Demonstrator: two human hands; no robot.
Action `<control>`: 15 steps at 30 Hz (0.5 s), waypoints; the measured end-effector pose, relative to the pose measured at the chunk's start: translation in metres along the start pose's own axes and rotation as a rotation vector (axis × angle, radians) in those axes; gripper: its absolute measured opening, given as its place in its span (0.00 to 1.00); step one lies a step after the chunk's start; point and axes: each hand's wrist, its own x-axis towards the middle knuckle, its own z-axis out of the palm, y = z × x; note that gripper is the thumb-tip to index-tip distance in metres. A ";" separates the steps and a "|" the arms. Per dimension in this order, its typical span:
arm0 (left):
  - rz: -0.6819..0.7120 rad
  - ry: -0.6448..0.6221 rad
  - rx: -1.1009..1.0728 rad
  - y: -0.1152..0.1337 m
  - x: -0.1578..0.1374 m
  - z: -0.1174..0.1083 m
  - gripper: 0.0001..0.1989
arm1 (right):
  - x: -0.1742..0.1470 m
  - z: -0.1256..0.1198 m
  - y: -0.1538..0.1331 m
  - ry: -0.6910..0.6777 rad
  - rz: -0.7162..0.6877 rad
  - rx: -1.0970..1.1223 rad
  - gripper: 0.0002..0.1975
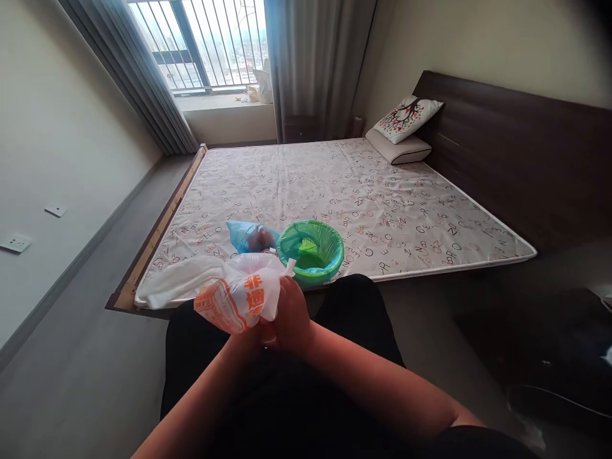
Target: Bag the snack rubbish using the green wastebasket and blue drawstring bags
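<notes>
A white plastic bag (239,287) with orange print is held over my lap, its loose end spreading to the left. My right hand (291,312) is closed around the bag's right side. Coming up from below, my left hand (255,335) meets the bag's underside close to my right hand; the bag covers its fingers. Just beyond, on the mattress edge, stands a green basket (335,245) lined with thin plastic. Left of the basket lies a blue plastic bag (239,236) with dark, rounded contents that I cannot make out.
The patterned mattress (296,185) rests in a wooden bed frame (157,233). Two pillows (406,127) lie by the dark headboard (502,146). Grey curtains (320,57) flank a barred window (215,44). My knees (356,303) are at the bed's near edge.
</notes>
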 end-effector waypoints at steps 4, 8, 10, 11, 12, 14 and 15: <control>-0.074 0.012 -0.016 -0.005 -0.003 -0.006 0.25 | -0.004 0.007 0.003 -0.077 -0.063 -0.008 0.30; -0.068 0.043 -0.115 0.002 -0.008 -0.005 0.30 | 0.004 0.000 0.000 -0.236 -0.047 0.104 0.41; -0.027 0.059 -0.128 0.009 -0.007 -0.004 0.30 | 0.007 -0.009 -0.004 -0.308 -0.038 0.216 0.41; 0.001 0.065 -0.115 0.014 -0.006 -0.003 0.28 | 0.007 -0.015 -0.005 -0.352 -0.041 0.284 0.38; 0.034 0.069 -0.092 0.020 -0.005 -0.003 0.26 | 0.006 -0.022 -0.006 -0.376 -0.040 0.353 0.34; 0.108 0.079 -0.047 0.031 -0.001 -0.003 0.22 | 0.001 -0.033 -0.006 -0.280 0.006 0.478 0.27; 0.141 0.080 -0.036 0.035 0.000 -0.003 0.20 | -0.001 -0.037 -0.005 -0.168 0.060 0.527 0.26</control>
